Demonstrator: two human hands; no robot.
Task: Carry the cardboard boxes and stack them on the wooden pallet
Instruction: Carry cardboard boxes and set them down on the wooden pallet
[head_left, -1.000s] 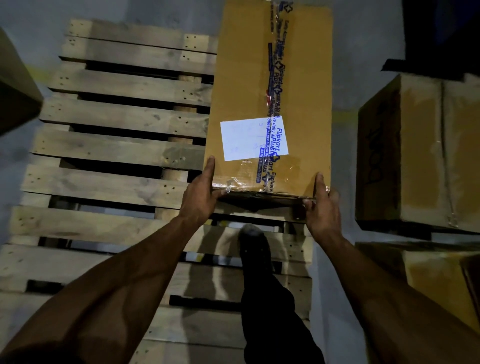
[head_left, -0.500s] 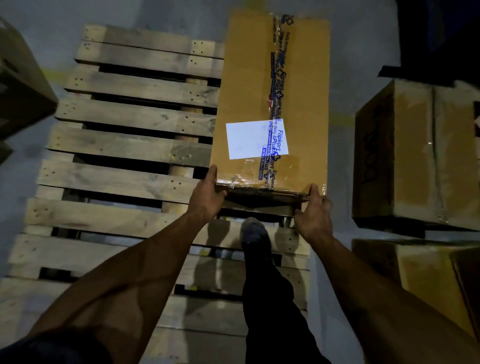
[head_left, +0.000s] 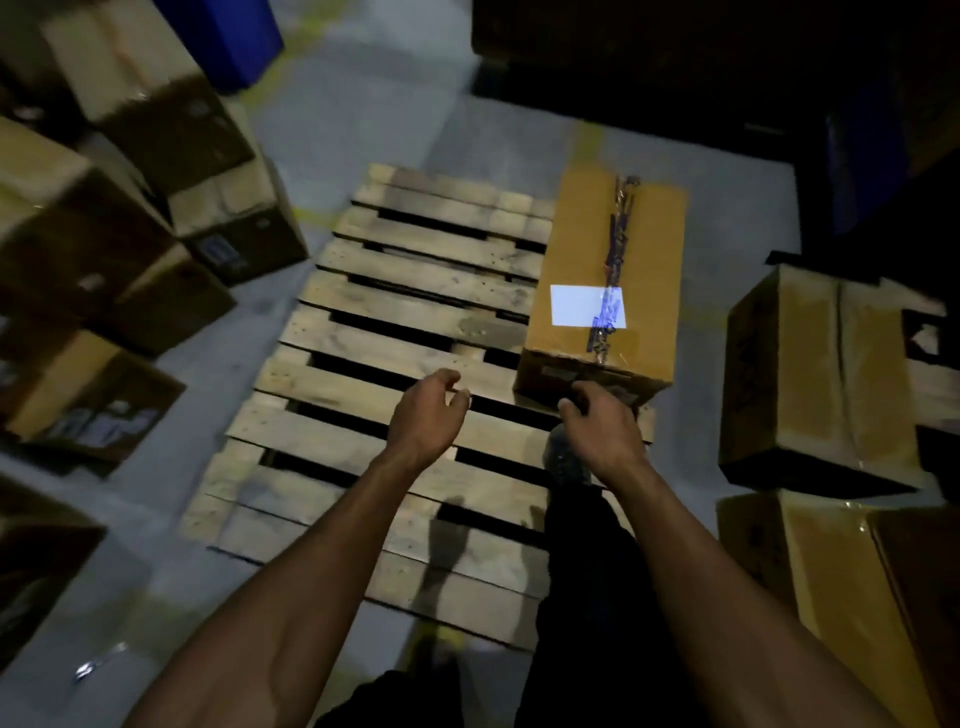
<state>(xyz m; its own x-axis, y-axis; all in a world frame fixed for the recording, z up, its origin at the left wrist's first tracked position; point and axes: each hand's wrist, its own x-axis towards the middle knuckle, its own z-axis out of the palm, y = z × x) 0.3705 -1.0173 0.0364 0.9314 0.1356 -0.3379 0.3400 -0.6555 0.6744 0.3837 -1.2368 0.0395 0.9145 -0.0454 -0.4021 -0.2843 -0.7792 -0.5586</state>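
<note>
One long cardboard box is lying flat on the wooden pallet, tucked along the pallet's right edge toward the far right corner, its long axis running away from the person, taped seam and white label facing up. Both hands are hanging free in front of its near end and holding nothing: the left hand is hovering over the bare slats just left of the box with its fingers loosely curled, and the right hand is sitting right at the box's near end, fingers bent and relaxed, though I cannot tell whether it is brushing the cardboard or just clear of it. A dark shoe is planted on the slats between the two arms.

So that box is looking delivered, and the job is turning to the next one. Stock is waiting on both sides: a tilted carton on the floor just off the pallet's right edge, with another box nearer the person below it, and a heap of cartons well off to the left. The right hand is the nearer one to that tilted carton, which is standing off to its right, so a turn to the right looks like the shortest fetch, with open slats left of the placed box waiting to be filled
</note>
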